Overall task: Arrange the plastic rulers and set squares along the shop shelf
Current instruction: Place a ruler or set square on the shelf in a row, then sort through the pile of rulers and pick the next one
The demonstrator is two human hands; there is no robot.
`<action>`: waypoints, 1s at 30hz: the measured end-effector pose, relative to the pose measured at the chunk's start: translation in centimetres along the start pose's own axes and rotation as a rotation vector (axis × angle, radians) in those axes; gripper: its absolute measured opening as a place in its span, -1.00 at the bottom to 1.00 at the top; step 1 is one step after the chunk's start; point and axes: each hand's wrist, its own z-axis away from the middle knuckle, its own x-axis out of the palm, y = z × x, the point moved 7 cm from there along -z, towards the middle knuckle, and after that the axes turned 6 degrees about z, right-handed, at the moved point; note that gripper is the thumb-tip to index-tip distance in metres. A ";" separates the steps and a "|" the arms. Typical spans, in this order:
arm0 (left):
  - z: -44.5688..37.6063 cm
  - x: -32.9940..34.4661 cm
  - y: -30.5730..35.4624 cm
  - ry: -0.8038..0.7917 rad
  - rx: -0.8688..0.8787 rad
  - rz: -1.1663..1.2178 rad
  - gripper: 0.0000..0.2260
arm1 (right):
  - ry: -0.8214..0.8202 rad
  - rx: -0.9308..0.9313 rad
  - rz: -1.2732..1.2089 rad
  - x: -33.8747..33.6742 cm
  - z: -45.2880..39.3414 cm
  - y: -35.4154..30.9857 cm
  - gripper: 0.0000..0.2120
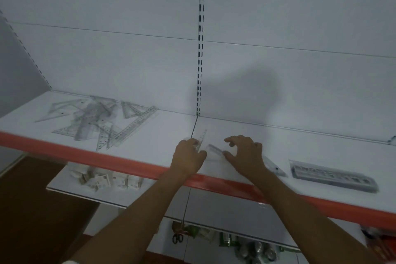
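**Two hands at the shelf seam, the loose pile well off to the left**

The white shop shelf [150,135] with its orange front lip runs across the whole view, split by a seam below the slotted upright [201,28]. On its left section, near the back wall, lies the heap of clear rulers and set squares [96,122]. They overlap at crossed angles and are see-through, so an exact count is not possible; there look to be roughly ten or more. One long ruler [137,124] runs diagonally from the heap's right edge toward the front lip.

That heap lies up and to the left of both hands, well apart from them, and the left hand is the nearer of the two. Any next pick from it would most likely fall to that hand, reaching leftward across the seam.

On the right section sits one grey packaged set [334,176], its long axis roughly parallel with the shelf front. Just left of it, one clear piece [274,167] shows partly from behind the right wrist.

The left hand [189,154] is curled closed around one short clear ruler [201,138], whose long axis points away toward the back wall, right by the seam. The right hand [246,154] is half open, fingers spread and arched, its thumb touching one clear piece [214,150] lying flat between the two hands; whether it actually grips it I cannot tell.

A lower shelf holds small white boxes [107,180], too blurred to count.
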 end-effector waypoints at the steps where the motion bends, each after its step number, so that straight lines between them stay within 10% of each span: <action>1: -0.1 -0.2 0.2 -0.017 0.004 0.014 -0.66 | 0.038 -0.014 -0.040 -0.6 -0.1 -0.1 -0.66; 8: 0.1 1.3 2.4 -0.297 -0.031 0.160 -0.77 | 0.195 -0.335 -0.050 -2.9 0.4 -2.6 -0.54; 16: 1.3 2.2 2.7 -0.526 -0.223 0.499 -0.83 | 0.232 -0.403 0.025 -3.1 0.7 -2.2 -0.86; 30: -0.1 0.2 0.7 -0.123 0.082 0.302 -0.76 | -0.031 -0.145 -0.090 -0.7 0.9 -0.3 -0.71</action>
